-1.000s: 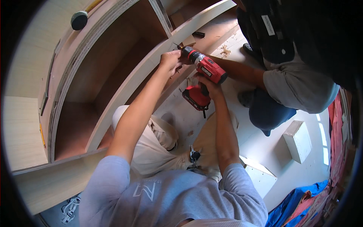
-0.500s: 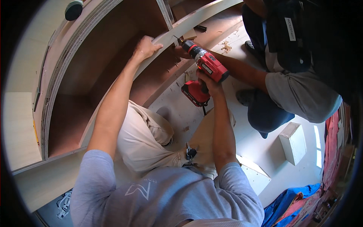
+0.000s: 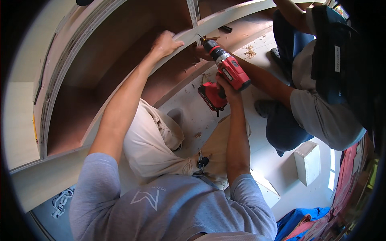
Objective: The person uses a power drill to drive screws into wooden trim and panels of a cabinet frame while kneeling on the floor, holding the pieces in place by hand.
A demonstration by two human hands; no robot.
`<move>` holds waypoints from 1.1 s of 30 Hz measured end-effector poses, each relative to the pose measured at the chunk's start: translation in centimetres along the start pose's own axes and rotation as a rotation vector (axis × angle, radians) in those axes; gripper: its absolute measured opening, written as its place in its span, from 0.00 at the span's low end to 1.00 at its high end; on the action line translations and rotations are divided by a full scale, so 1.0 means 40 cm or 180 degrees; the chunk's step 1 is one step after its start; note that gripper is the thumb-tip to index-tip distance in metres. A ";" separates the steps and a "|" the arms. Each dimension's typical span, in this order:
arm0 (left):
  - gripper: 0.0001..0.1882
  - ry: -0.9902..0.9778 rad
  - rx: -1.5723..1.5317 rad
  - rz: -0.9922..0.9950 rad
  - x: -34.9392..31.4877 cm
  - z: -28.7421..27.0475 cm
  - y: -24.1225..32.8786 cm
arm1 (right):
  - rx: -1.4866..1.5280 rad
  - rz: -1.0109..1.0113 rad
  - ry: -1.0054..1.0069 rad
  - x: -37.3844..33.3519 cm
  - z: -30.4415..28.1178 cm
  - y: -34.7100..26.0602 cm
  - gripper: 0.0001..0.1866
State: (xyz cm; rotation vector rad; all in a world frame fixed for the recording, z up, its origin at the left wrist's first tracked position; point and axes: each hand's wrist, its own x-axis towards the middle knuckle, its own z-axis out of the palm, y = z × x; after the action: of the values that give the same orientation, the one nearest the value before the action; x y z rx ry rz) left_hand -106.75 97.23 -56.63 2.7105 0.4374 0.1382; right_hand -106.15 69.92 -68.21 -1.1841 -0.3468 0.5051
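Observation:
My right hand (image 3: 228,85) grips the handle of a red and black cordless drill (image 3: 231,69), its battery pack hanging below. The thin bit points up and left at a pale curved wooden strip (image 3: 225,23), by an upright divider (image 3: 193,13). Whether the tip touches the wood, I cannot tell. My left hand (image 3: 165,44) is closed over the same strip, left of the bit, thumb along its face. A co-worker's hand (image 3: 204,53) is below the strip, partly hidden behind the drill.
The curved cabinet (image 3: 66,136) has open reddish-brown compartments. A co-worker in a grey shirt (image 3: 321,116) crouches at the right. Wood shavings (image 3: 250,52) lie on the floor, a white block (image 3: 307,162) stands at the right, and blue sheeting (image 3: 299,219) lies at lower right.
The whole view has shifted a little, with the cabinet's divider and drill appearing farther right. Both my hands keep their holds, and the bit stays by the strip.

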 end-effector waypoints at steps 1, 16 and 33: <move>0.23 -0.0081 -0.0030 -0.0100 0.000 -0.003 0.004 | -0.0055 -0.0032 0.0001 0.002 -0.002 0.006 0.06; 0.21 -0.0148 -0.0001 -0.0216 -0.011 -0.006 0.010 | -0.0297 -0.0135 -0.0058 0.029 0.012 0.015 0.04; 0.22 0.0119 -0.0041 -0.0055 -0.006 0.021 -0.016 | -0.0369 -0.0221 -0.0345 0.060 0.006 0.005 0.07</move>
State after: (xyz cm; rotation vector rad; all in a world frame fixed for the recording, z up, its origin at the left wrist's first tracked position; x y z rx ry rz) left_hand -107.03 97.41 -57.65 2.6945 0.4692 0.1865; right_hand -104.30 71.47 -68.35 -1.2547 -0.5143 0.4951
